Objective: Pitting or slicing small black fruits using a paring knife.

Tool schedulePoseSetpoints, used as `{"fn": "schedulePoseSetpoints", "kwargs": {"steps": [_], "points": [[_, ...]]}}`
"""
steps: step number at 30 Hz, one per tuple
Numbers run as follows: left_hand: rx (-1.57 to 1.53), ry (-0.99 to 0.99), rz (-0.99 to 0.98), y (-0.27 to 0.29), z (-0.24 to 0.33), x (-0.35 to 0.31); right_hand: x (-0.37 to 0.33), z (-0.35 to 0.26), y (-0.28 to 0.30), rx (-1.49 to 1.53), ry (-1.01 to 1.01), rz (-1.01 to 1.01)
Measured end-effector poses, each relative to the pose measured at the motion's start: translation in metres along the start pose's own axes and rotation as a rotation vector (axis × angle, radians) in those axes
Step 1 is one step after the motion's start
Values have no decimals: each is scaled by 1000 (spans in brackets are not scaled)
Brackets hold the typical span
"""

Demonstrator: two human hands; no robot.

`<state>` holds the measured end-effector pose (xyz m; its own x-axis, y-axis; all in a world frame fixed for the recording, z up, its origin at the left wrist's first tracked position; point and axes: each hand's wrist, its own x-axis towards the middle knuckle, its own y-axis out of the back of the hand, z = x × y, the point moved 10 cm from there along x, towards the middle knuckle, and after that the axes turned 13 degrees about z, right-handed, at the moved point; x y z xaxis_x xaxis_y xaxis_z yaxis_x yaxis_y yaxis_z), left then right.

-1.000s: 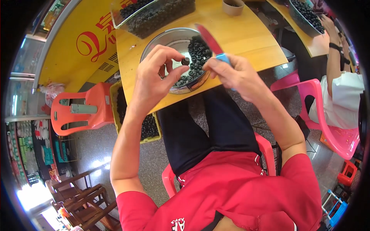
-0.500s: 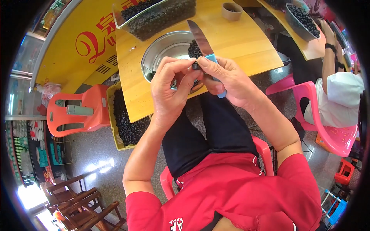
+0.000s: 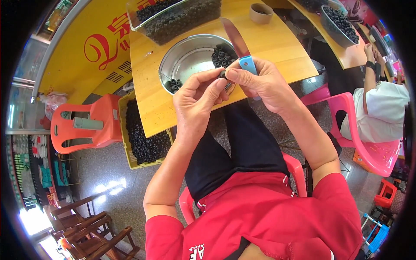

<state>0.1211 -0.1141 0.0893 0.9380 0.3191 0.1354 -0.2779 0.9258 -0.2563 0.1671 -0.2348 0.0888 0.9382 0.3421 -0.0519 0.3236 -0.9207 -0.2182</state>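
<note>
Between my left hand [image 3: 197, 96] and my right hand [image 3: 268, 84] is a small dark round piece [image 3: 222, 74], pinched at the fingertips. My right hand is also closed around the blue handle of a knife [image 3: 234, 37]; its broad blade points up and away from me. Just beyond my hands stands a metal bowl [image 3: 190, 60] on the wooden table [image 3: 281, 47]. Black, hollow, bead-like pieces [image 3: 223, 56] lie heaped at its right side, and a few more [image 3: 173, 84] sit at its left side. My fingers hide much of the held piece.
A clear bin [image 3: 180, 24] full of black pieces and a brown cup [image 3: 261, 14] stand farther back. Left of my legs is a yellow crate [image 3: 133, 160] of dark pieces, beside an orange chair [image 3: 82, 123]. Another person [image 3: 381, 106] sits at right near a filled bowl [image 3: 340, 28].
The knife has shifted right and its handle has turned in my right hand. My left hand has moved slightly right, uncovering the pieces at the bowl's left side.
</note>
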Motion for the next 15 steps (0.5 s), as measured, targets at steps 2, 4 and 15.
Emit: {"fn": "schedulePoseSetpoints", "kwargs": {"steps": [2,4,15], "points": [[-7,42,16,1,-4,0,0,-1,1,-17,12,7],[-15,85,30,3,-7,0,-1,-2,3,-25,10,16],[-146,222,40,-3,-17,-10,-6,-14,2,-178,220,-15]]}}
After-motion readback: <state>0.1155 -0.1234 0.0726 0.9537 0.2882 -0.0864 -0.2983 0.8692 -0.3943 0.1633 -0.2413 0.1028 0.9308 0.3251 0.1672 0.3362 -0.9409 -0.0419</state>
